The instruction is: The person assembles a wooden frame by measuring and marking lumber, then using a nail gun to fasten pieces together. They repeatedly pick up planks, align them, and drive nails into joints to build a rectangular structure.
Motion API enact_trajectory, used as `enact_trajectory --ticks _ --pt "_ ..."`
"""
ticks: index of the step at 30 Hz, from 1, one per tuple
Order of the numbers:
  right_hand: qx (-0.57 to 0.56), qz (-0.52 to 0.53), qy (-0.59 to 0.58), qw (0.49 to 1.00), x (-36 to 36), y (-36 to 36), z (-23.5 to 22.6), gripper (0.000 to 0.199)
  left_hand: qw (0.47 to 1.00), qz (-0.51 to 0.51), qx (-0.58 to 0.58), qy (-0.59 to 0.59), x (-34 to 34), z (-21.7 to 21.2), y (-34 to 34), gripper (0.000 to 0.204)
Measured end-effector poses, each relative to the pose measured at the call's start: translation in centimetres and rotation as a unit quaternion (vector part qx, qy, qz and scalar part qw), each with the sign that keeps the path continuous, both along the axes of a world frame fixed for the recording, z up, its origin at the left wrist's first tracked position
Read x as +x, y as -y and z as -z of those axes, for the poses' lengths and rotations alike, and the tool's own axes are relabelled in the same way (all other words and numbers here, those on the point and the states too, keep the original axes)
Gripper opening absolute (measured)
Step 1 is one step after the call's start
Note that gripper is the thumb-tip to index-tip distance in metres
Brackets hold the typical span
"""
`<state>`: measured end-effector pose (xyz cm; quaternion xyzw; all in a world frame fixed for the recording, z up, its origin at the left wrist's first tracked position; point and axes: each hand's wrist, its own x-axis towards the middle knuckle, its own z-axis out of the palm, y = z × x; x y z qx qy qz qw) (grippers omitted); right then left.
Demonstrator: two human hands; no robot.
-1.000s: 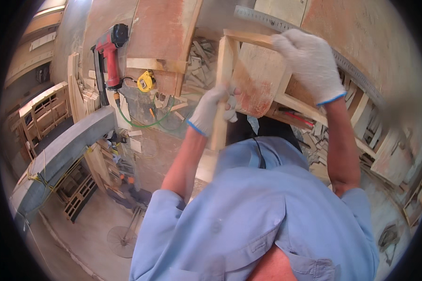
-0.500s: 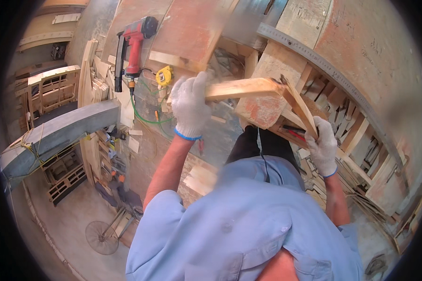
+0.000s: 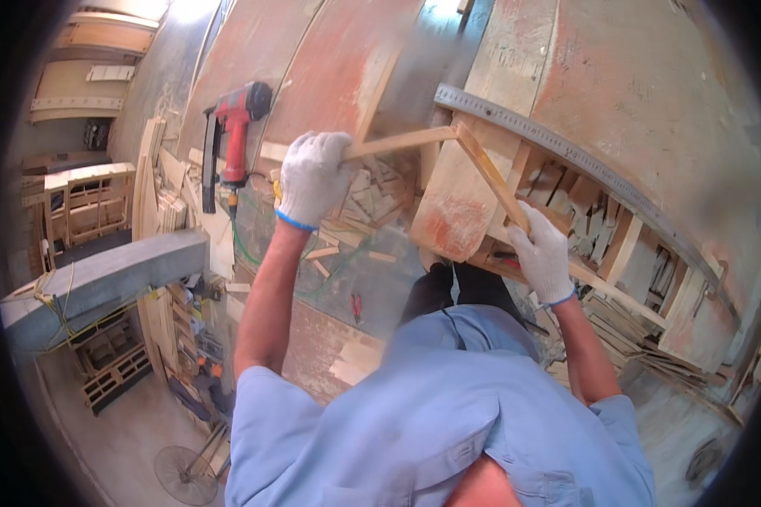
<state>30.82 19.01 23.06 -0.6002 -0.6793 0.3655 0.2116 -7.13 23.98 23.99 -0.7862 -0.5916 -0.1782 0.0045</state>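
Note:
My left hand [image 3: 313, 179], in a white knitted glove with a blue cuff, is closed around the left end of an angled wooden strip [image 3: 406, 142]. The strip has two arms that meet in a sharp bend, with the peak pointing away from me. Lower down on the other side, my gloved right hand [image 3: 543, 253] grips the end of the right arm. The piece is held up in front of a thick plank [image 3: 452, 220] with a worn reddish end. Whether the bend is a joint or a break, I cannot tell.
A red and black nail gun [image 3: 235, 139] lies at the left, its hose running toward me. Beside my left hand shows the edge of a yellow tape measure [image 3: 276, 188]. Red-handled pliers [image 3: 356, 307] lie nearer. A long metal ruler [image 3: 566, 144] crosses the bench over wood offcuts.
Both hands have moved left with the wooden strip. The bend has shifted left and slightly away from me. My left hand now covers most of the tape measure.

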Motion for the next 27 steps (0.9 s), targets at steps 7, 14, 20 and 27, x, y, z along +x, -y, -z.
enact_trajectory --ticks 7,14,20,27 --pt "0.057 0.014 -0.035 0.998 0.0 -8.2 -2.0 0.037 0.996 -0.012 -0.087 -0.005 -0.3 1.9 -8.4 0.022" --pt "0.007 0.149 -0.335 0.930 -2.2 -13.9 -9.4 0.048 0.855 -0.202 -0.289 0.380 0.5 6.0 -5.2 0.015" --pt "-0.011 0.016 -0.165 0.986 -8.9 -12.4 -4.6 0.043 0.425 -0.209 -0.242 0.847 6.7 8.1 -5.0 0.023" --pt "-0.130 0.005 -0.064 0.989 -13.0 -11.8 3.1 0.039 0.285 -0.221 -0.218 0.907 11.1 12.0 -5.6 0.034"
